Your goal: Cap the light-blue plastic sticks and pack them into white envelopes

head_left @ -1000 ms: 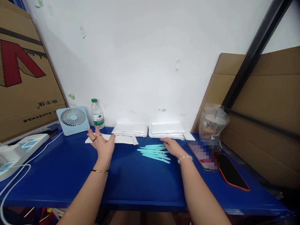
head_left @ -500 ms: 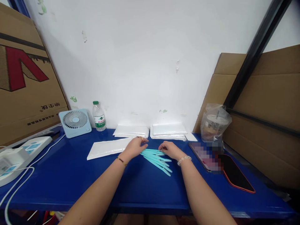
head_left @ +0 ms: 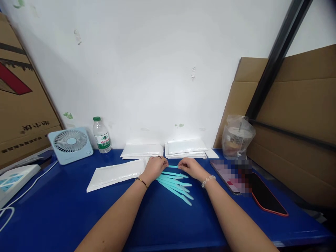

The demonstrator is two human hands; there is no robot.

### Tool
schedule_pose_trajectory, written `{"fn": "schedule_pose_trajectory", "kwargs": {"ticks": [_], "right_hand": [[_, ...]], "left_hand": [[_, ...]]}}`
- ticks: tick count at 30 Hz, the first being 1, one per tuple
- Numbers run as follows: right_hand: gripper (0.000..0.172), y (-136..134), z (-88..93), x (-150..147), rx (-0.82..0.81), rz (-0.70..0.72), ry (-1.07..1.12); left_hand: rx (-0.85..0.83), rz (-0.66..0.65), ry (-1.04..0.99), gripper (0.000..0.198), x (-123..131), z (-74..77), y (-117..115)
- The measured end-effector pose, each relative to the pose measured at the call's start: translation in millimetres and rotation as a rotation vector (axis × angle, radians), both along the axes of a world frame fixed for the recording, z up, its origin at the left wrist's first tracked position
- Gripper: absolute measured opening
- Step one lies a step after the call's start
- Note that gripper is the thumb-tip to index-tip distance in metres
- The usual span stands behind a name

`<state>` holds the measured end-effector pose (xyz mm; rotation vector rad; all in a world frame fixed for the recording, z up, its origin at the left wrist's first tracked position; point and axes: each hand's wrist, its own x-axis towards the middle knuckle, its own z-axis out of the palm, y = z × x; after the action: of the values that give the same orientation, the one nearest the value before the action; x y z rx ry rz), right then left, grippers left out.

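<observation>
Between my two hands one slim turquoise eyebrow razor (head_left: 173, 167) is stretched level, just beyond the others. My left hand (head_left: 155, 166) pinches its left end, and the fingertips of my right hand (head_left: 191, 167) are closed on its right end. Nearer to me lie several more turquoise eyebrow razors (head_left: 175, 187), fanned out on the blue table (head_left: 181, 227) with their tips pointing right. A white padded envelope (head_left: 115, 173) lies flat to the left, its right end partly behind my left hand.
Two stacks of white envelopes, a left stack (head_left: 141, 150) and a right stack (head_left: 186, 148), lie against the wall. A fan (head_left: 70, 141), a water bottle (head_left: 102, 136) and a power strip (head_left: 15, 182) stand left. Right are two phones (head_left: 269, 194) and a bagged drink cup (head_left: 236, 140).
One eyebrow razor has been drawn away from the fan and is now held between both hands. My left fingers have closed on it. The view has shifted slightly.
</observation>
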<state>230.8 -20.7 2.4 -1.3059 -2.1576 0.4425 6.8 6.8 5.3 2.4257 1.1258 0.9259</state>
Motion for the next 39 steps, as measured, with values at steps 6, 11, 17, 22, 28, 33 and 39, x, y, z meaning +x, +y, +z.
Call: {"fn": "schedule_pose_trajectory", "kwargs": {"ticks": [6,11,17,22,28,33,39], "right_hand": [[0.016,4.6,-0.9,23.7,0.004,-0.068,-0.027],[0.015,0.7,1.3,29.7,0.018,-0.067,-0.043],[0.009,-7.0,-2.1,19.4,-0.137,0.033,-0.065],[0.003,-4.0,-5.4,20.1,-0.104,0.024,-0.052],[0.007,-1.4,1.7,32.9,-0.067,-0.12,-0.079],[0.011,-11.2,3.8,10.7,-0.075,0.057,-0.056],[0.01,-12.5,-2.0,-2.8,-0.131,0.08,-0.103]], "left_hand": [[0.175,0.04,-0.139,0.015,-8.0,-12.0,15.2],[0.031,0.038,-0.109,0.007,-13.5,-12.1,14.1],[0.015,-0.126,0.016,0.012,-9.0,-8.6,3.0],[-0.014,-0.117,0.027,0.012,-8.4,-11.1,6.9],[0.01,0.118,0.272,0.013,-17.7,-0.2,9.6],[0.006,0.015,0.276,0.018,-18.2,2.8,1.3],[-0.078,-0.143,0.33,0.021,-14.3,-1.2,-1.7]]}}
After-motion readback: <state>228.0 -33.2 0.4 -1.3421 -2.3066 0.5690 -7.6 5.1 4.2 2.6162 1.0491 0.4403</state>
